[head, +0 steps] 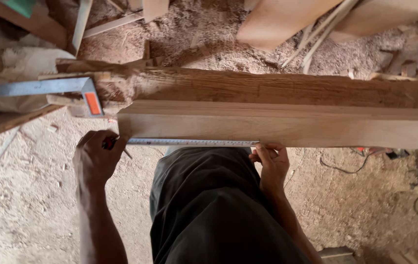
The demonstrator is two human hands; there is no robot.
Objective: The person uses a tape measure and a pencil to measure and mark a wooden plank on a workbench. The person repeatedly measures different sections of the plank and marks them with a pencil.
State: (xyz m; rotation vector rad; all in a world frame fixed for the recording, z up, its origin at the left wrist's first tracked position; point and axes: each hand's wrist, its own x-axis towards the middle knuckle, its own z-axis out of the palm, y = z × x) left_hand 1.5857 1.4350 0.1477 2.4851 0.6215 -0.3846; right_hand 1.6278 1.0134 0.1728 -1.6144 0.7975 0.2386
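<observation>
Plank [287,128] lies crosswise in front of me, and I place everything else from it. Tape [192,142] runs flat along the plank's near edge, from its left end to about the middle. My left hand [96,156] sits at the plank's left corner, closed around a pencil [110,143] with a red and dark body, its tip at the tape's start. My right hand [270,164] is below the near edge, fingers curled, pinching the tape's far end against the wood. Touching the plank's far side lies a rougher, darker beam [287,88]. Left of the plank's end rests a metal square [47,88] with an orange patch on its corner. Sawdust [33,195] covers the floor under the plank, and pale boards [277,19] lean beyond the beam.
</observation>
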